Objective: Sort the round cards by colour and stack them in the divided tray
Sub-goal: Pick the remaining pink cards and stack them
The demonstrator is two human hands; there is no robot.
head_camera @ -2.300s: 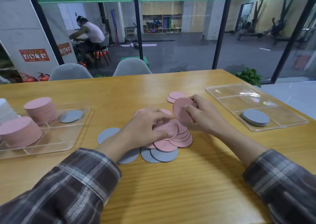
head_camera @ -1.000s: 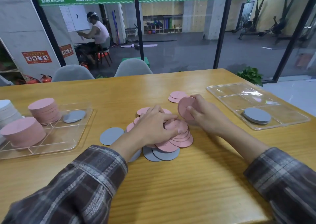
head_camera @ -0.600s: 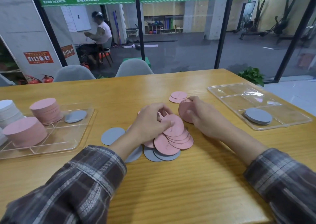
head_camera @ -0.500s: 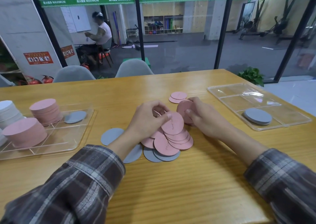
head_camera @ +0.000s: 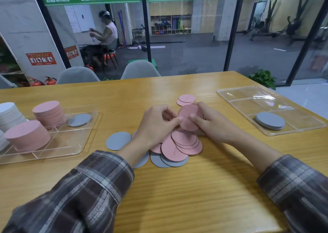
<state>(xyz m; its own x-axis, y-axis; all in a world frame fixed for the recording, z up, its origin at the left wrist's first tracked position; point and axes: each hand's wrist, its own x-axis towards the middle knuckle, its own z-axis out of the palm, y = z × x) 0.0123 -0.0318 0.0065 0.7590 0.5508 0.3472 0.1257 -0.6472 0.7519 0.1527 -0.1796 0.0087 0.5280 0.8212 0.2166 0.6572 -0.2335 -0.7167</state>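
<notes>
Head view: our left hand (head_camera: 156, 124) and right hand (head_camera: 211, 124) meet above the middle of the bench (head_camera: 177, 188), both pinching a tilted pink bunch (head_camera: 188, 119) of round cards, raised just over the loose pile (head_camera: 181, 145) of pink and grey cards. We see two spare pink cards (head_camera: 186, 98) just behind the hands and a lone grey card (head_camera: 118, 140) left of the pile. On the right, the divided tray (head_camera: 248, 97) holds a low grey stack (head_camera: 270, 120) in a near compartment, while the left tray (head_camera: 62, 144) carries two tall pink stacks (head_camera: 48, 112) and one grey card (head_camera: 79, 120).
</notes>
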